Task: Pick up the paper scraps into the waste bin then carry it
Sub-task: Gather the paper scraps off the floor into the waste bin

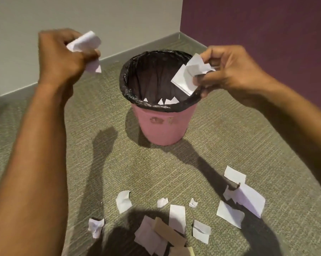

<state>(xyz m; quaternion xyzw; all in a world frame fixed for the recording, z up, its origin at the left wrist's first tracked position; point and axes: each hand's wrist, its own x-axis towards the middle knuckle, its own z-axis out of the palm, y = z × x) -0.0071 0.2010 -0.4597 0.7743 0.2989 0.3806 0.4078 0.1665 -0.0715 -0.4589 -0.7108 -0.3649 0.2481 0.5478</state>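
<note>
Pinching a flat paper scrap [185, 78] in our right grip [228, 71], we are holding it over the bin [161, 130] at its three o'clock rim; our left grip [61, 52], farther off at ten o'clock, is clutching a crumpled wad [85, 42]. More scraps [176, 217] are lying at six o'clock.

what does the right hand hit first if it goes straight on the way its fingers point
Probably the black liner on the waste bin's left rim: the right hand, pinching a paper scrap, points left across the open mouth. If held higher than the rim, the way looks free.
</note>
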